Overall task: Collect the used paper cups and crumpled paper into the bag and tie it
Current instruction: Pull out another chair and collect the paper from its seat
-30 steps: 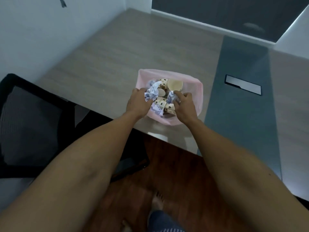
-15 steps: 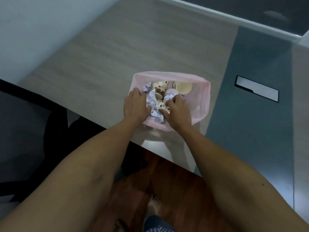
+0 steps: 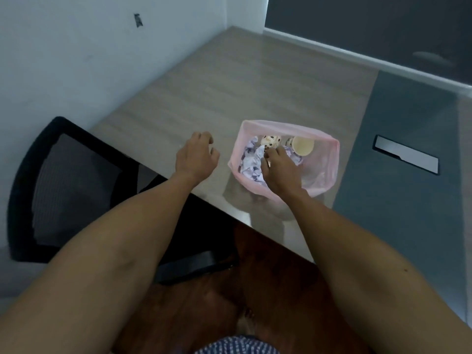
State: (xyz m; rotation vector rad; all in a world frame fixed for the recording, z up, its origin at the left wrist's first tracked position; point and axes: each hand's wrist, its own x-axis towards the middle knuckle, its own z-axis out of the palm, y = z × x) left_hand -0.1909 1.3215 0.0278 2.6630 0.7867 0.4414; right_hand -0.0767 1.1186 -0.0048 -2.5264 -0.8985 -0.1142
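A pink plastic bag (image 3: pixel 324 172) stands open on the wooden table near its front edge. Inside lie crumpled white paper (image 3: pixel 251 163), a spotted paper cup (image 3: pixel 270 142) and a plain cup (image 3: pixel 303 146) with its mouth up. My right hand (image 3: pixel 279 168) reaches into the bag, its fingers resting on the crumpled paper; whether it grips any I cannot tell. My left hand (image 3: pixel 196 155) hovers over the table just left of the bag, fingers curled and apart, holding nothing.
A black mesh chair (image 3: pixel 63 180) stands at the left against the table edge. A grey strip of the table (image 3: pixel 398 190) with a metal cable hatch (image 3: pixel 406 158) lies right of the bag. A white wall runs along the left.
My left hand has come out of the bag and moved left over the table. My right hand stays in the bag on the paper. The view has shifted, so the bag sits further right.
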